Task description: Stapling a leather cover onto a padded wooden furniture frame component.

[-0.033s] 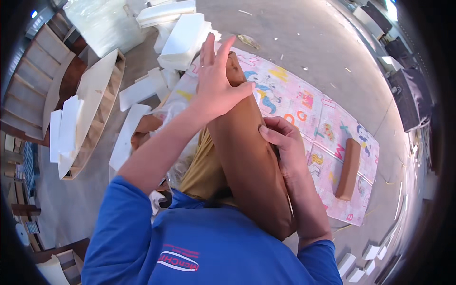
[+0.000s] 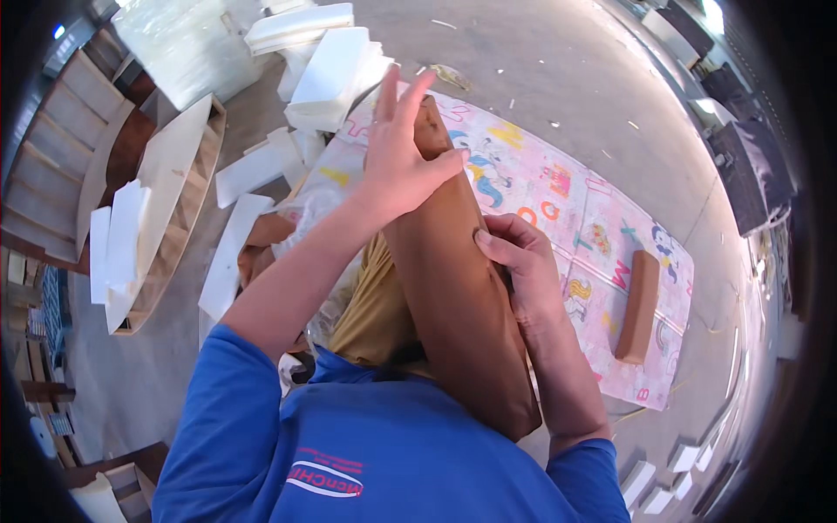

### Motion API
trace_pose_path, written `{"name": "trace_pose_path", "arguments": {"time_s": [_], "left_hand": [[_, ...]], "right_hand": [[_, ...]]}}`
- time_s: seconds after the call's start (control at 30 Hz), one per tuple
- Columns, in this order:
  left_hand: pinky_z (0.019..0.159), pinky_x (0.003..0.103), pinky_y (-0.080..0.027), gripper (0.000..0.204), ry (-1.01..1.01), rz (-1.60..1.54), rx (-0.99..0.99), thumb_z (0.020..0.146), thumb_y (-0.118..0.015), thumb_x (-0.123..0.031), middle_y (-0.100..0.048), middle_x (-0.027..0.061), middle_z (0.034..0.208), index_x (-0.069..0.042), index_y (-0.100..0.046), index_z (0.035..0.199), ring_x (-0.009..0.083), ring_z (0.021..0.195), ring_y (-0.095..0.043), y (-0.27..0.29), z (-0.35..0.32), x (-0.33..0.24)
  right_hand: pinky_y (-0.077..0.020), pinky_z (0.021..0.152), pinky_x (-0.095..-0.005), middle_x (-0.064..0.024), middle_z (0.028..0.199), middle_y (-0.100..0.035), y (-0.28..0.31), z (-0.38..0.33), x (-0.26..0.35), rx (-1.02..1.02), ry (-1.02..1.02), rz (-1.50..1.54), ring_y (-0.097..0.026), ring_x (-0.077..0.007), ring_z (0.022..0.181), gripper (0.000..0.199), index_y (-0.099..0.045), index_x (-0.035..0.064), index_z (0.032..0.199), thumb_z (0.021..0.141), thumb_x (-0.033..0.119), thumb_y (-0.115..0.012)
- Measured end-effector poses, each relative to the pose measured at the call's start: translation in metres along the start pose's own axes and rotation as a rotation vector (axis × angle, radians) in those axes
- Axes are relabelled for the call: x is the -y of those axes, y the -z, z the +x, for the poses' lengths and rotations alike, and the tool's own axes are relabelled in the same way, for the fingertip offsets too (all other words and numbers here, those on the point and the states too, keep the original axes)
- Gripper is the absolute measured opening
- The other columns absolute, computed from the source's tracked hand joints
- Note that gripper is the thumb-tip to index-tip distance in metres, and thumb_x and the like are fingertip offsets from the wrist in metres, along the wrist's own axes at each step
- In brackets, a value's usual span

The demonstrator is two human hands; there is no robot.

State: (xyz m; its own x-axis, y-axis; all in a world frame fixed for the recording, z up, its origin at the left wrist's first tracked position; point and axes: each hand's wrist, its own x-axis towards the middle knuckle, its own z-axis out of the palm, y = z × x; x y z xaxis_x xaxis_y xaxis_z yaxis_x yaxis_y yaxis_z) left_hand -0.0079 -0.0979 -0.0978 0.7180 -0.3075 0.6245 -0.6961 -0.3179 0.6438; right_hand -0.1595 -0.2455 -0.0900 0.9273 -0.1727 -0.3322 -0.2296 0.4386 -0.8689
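Nearest the camera, a blue shirt [image 2: 366,453] is being worn by the person, with both blue sleeves running up into bare forearms. A long brown cushion [image 2: 458,296] is being held upright and slightly tilted between the two hands, its lower end resting against the person's body, its top end reaching up over the mat. The right hand [image 2: 519,261] is being wrapped around the cushion's right edge at mid height, grip closed on it, fingers curled over the front face. The left hand [image 2: 401,157] is being pressed against the cushion's upper left side, thumb across the front, the other fingers spread and raised, so this grip is open and only touching. A tan fabric piece [image 2: 375,314] is being seen just left of the cushion, behind the left forearm. Under and beyond the cushion, a pink patterned play mat [image 2: 558,200] is being laid out on the concrete floor [image 2: 540,61]. A second, smaller brown cushion [image 2: 638,305] is lying flat on the mat, well apart to the right. White foam slabs [image 2: 331,70] are being stacked at the far left, beside a wooden frame [image 2: 174,200].
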Motion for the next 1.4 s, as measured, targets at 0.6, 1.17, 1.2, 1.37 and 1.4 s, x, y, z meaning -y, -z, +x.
{"name": "trace_pose_path", "arguments": {"time_s": [0.6,1.17,1.2,1.37,1.4], "left_hand": [[0.114,0.033,-0.03,0.067,0.32,-0.749,0.242,0.097,-0.051,-0.032,-0.039,0.0165,0.15,-0.002,-0.029,0.152,0.0221,0.137,-0.039,-0.155,0.001,0.036],[0.118,0.041,-0.023,0.054,0.296,-0.32,0.313,0.105,-0.038,-0.021,-0.02,0.0292,0.157,0.004,-0.026,0.151,0.04,0.148,-0.02,-0.126,-0.01,0.011],[0.118,0.041,-0.023,0.054,0.322,-0.308,0.331,0.104,-0.039,-0.021,-0.019,0.0291,0.157,0.003,-0.026,0.151,0.04,0.148,-0.019,-0.123,-0.009,0.011],[0.118,0.041,-0.023,0.055,0.276,-0.266,0.322,0.104,-0.04,-0.02,-0.02,0.0295,0.157,0.003,-0.026,0.151,0.0403,0.148,-0.019,-0.118,-0.01,0.019],[0.118,0.041,-0.023,0.055,0.25,-0.266,0.32,0.103,-0.041,-0.02,-0.02,0.0297,0.157,0.003,-0.026,0.151,0.0404,0.148,-0.02,-0.122,-0.009,0.018]], "right_hand": [[-0.0434,0.057,-0.0211,-0.0007,0.077,-0.059,0.026,0.022,-0.048,-0.455,0.373,-0.13,-0.052,-0.0055,0.064,0.027,-0.061,-0.0049,0.101,0.085,0.011,-0.076],[-0.043,0.055,-0.0201,0.0004,0.078,-0.056,0.042,0.052,-0.035,-0.279,0.257,-0.167,-0.053,-0.004,0.065,0.028,-0.056,-0.0033,0.105,0.087,0.008,-0.074],[-0.0431,0.055,-0.0203,0.0003,0.077,-0.057,0.043,0.052,-0.025,-0.224,0.189,-0.18,-0.054,-0.0039,0.065,0.027,-0.057,-0.003,0.104,0.087,0.009,-0.074],[-0.0458,0.055,-0.0223,0.0,0.074,-0.06,0.073,0.073,0.041,0.082,-0.094,-0.568,-0.056,-0.0054,0.063,0.014,-0.066,0.0007,0.096,0.088,0.01,-0.073],[-0.0465,0.057,-0.0236,-0.0024,0.083,-0.063,0.096,0.09,0.034,0.07,0.198,-0.511,-0.058,-0.0067,0.068,0.013,-0.067,0.0018,0.099,0.088,0.006,-0.072]]}}
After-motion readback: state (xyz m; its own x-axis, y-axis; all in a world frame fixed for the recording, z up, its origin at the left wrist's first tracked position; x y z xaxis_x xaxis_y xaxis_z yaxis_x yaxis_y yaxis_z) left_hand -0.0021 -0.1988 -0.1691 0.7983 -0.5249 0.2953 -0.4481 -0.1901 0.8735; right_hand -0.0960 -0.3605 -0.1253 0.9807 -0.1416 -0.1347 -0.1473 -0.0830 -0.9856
